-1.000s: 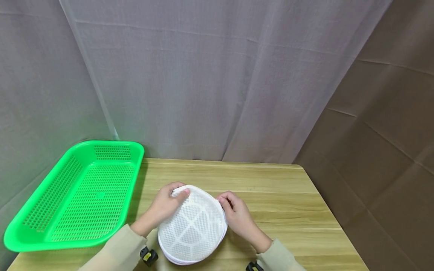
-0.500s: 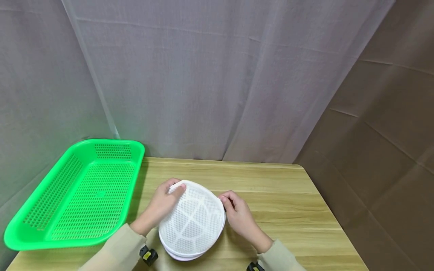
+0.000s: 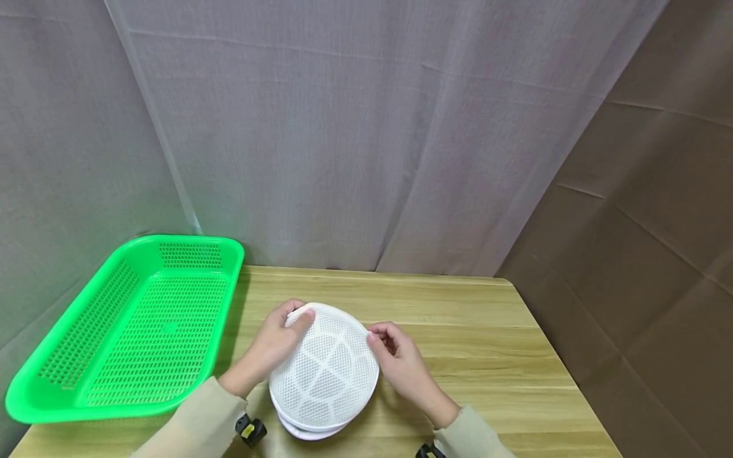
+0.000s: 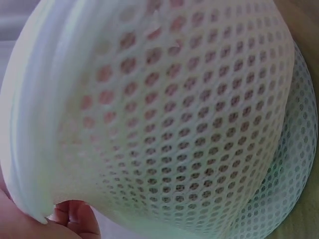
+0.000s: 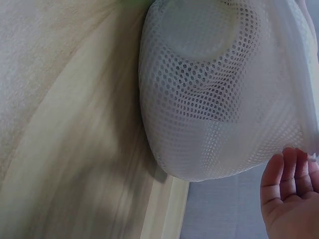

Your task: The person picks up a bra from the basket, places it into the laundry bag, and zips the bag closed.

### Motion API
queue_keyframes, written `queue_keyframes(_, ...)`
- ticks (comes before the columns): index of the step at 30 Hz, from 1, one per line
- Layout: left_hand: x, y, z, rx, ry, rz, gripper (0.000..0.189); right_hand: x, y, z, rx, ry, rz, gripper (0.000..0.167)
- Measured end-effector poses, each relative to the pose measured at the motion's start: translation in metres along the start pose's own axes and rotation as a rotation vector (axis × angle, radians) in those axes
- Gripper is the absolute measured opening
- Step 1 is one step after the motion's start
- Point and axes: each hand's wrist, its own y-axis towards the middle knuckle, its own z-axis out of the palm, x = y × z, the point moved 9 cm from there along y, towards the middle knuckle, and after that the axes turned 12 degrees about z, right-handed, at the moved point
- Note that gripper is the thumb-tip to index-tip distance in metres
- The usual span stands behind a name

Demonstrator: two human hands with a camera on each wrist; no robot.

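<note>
A white mesh laundry bag (image 3: 324, 375) with a round top and a cross-shaped pattern is tilted up over the wooden table. My left hand (image 3: 280, 337) grips its upper left rim, thumb on the top face and the other fingers behind it. At the upper right edge, my right hand (image 3: 399, 359) pinches the rim between thumb and forefinger. The right wrist view has the mesh side wall of the bag (image 5: 199, 109) hanging down, with the fingertips right at its thick edge band. Up close in the left wrist view, reddish patches show through the mesh (image 4: 174, 124).
A green plastic basket (image 3: 226, 318) with perforated walls stands on the left of the wooden table (image 3: 469, 331). Grey cloth (image 3: 321, 140) hangs behind the table, and brown cloth (image 3: 641, 210) along the right side.
The bag has shifted slightly up and tilted, showing more of its lower layer at the bottom. My left hand has moved up a little with it; the right stays at the rim.
</note>
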Motion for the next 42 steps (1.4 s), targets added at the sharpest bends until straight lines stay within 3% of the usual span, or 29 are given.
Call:
queue_keyframes(7,-0.017,0.002,0.002,0.030,0.142,0.150,0.016,0.010,0.005,-0.011,-0.054,-0.026,-0.085,0.006)
queue_keyframes(14,-0.035,0.004,0.008,0.114,0.226,0.242,0.021,0.024,0.007,-0.017,-0.088,-0.019,-0.149,0.005)
queue_keyframes(19,-0.052,0.002,0.022,0.197,0.294,0.318,0.026,0.033,0.001,-0.010,-0.117,-0.082,-0.220,0.007)
queue_keyframes(23,-0.060,0.000,0.032,0.222,0.359,0.377,0.024,0.053,-0.010,-0.003,-0.128,-0.129,-0.297,0.008)
queue_keyframes(26,-0.062,0.000,0.033,0.209,0.367,0.403,0.017,0.070,-0.019,-0.002,-0.122,-0.134,-0.315,0.008)
queue_keyframes(33,-0.056,0.001,0.032,0.203,0.344,0.418,0.011,0.045,-0.009,-0.002,-0.102,-0.095,-0.336,0.009)
queue_keyframes(42,-0.051,0.001,0.030,0.214,0.302,0.397,0.010,0.078,-0.025,-0.005,-0.118,-0.070,-0.373,0.010)
